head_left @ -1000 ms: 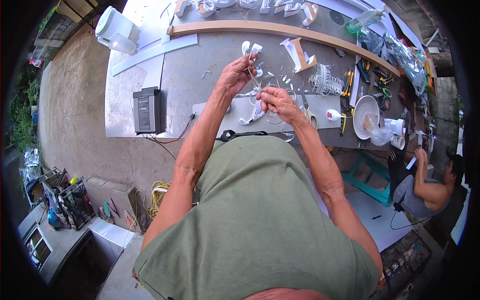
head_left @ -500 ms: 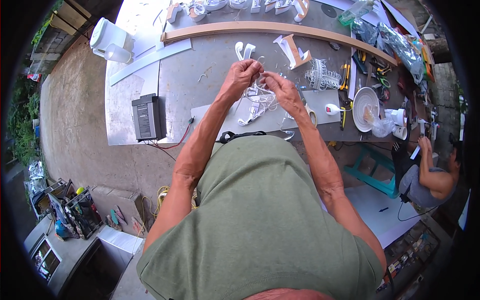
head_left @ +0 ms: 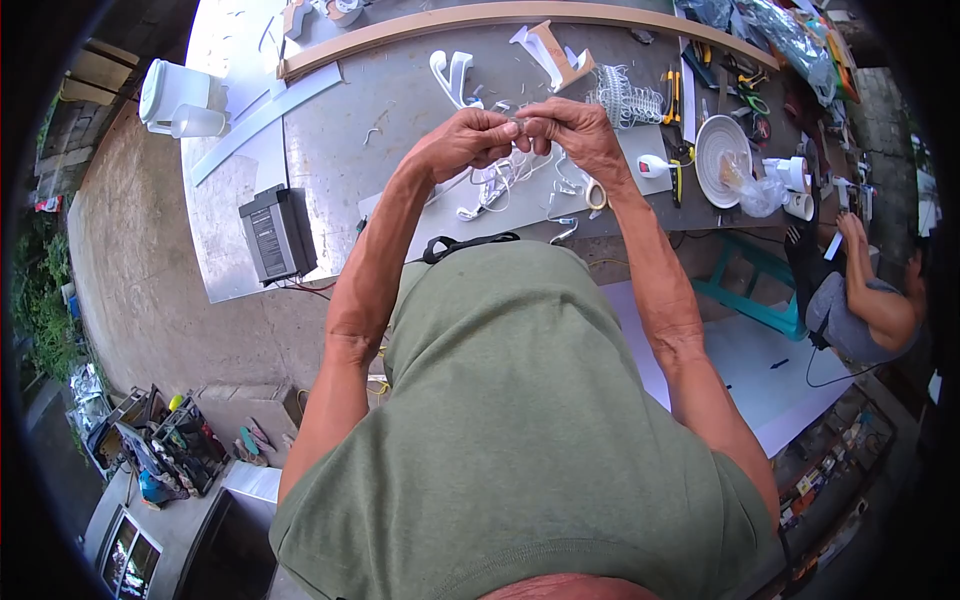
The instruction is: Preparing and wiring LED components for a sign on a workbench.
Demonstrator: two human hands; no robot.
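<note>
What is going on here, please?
Someone's left hand and right hand meet above the grey table, both seeming to pinch a small thing too indistinct to name. Loose white wires show just below. A curved white piece lies beyond the left hand, and a dark box sits at the table's left. Another person is at right.

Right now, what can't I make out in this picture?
In the head view:
Small pale piece between left hand and right hand: mostly covered by fingers.
Scissors: blades hidden behind the right hand.
White curved piece: cut by the upper edge.
White strip near the co-worker: too small to identify.
</note>
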